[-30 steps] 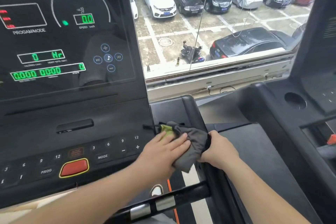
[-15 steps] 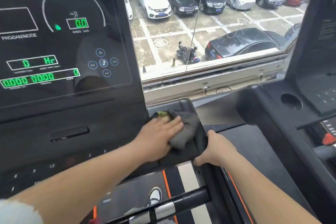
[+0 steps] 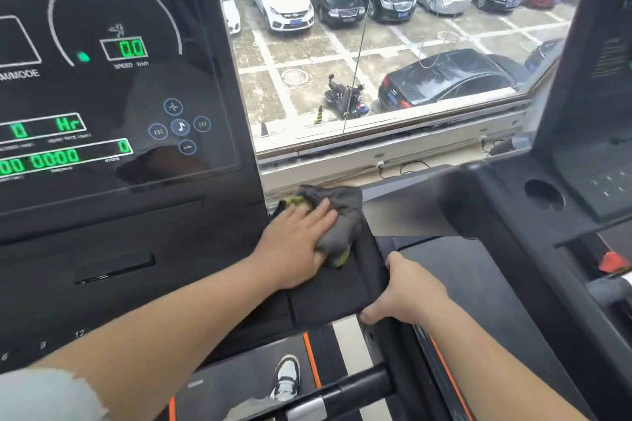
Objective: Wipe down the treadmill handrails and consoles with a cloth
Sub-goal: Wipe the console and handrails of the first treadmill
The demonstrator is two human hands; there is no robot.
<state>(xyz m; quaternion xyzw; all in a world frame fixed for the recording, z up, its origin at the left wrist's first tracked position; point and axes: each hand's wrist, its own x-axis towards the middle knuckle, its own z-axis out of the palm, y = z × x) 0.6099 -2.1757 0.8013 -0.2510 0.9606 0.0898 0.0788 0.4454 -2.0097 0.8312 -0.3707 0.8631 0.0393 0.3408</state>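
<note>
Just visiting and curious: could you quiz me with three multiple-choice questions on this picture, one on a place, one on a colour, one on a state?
1. Where does the cloth lie? A) on the black side panel right of the console; B) on the floor; C) on the window ledge.
2. What colour is the cloth? A) red; B) white; C) grey with some green.
3. What is the right hand doing? A) pressing the cloth; B) gripping the side panel's edge; C) hanging free.
Answers: 1 A, it lies there under the left hand; 2 C, grey folds, green edges; 3 B, thumb curled under the panel's corner.
</note>
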